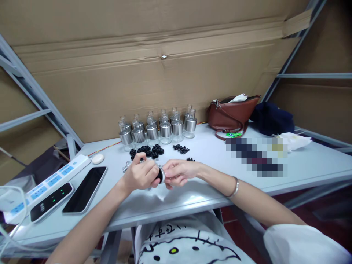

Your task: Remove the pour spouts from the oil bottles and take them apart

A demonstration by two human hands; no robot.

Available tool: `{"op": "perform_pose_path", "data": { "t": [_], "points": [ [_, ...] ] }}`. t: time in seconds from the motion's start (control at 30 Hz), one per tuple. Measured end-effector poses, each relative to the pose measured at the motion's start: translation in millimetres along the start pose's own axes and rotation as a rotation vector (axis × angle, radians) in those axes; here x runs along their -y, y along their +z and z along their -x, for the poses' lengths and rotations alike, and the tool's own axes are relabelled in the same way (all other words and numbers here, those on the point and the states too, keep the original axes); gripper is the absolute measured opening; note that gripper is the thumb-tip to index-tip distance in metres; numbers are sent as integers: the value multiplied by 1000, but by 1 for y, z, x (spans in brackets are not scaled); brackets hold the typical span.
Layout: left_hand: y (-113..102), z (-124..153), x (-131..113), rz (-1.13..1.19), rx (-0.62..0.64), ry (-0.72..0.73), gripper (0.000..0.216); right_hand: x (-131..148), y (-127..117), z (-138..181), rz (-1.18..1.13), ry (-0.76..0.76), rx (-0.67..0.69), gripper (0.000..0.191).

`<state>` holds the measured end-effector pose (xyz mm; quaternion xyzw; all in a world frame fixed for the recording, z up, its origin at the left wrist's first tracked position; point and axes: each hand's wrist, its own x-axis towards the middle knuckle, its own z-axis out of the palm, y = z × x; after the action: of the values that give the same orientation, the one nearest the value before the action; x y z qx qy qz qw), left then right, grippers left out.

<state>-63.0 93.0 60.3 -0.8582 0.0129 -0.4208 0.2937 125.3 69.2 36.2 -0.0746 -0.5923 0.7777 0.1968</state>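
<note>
My left hand [141, 175] and my right hand [177, 173] meet above the pale table [192, 198], both closed round one small silver part with a black ring [160, 175]. Just behind my hands lies a heap of black rubber rings [147, 151]. More silver pieces [126, 167] lie on the table by my left hand. A row of glass bottles with silver collars [159, 129] stands at the back by the cardboard wall. Small black pieces [180, 148] lie to the right of the rings.
A phone [85, 189], a black device [51, 201] and a white power strip [55, 178] lie at the left. A brown bag [231, 113], a dark cloth [271, 118] and a white mask [295, 140] sit at the back right. A grey metal frame [33, 91] rises at the left.
</note>
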Motion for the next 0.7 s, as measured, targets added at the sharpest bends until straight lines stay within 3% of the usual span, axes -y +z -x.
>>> {"op": "perform_pose_path", "data": {
  "t": [0.2,0.43,0.7],
  "points": [
    [-2,0,7,-78,68,-61,40,6,2,1,123,-66,-161,37],
    [-5,1,11,-154,77,-51,36,9,6,-2,143,-95,-235,39],
    [0,3,11,-246,111,-175,38,14,7,0,569,-158,-404,45]
  ]
}}
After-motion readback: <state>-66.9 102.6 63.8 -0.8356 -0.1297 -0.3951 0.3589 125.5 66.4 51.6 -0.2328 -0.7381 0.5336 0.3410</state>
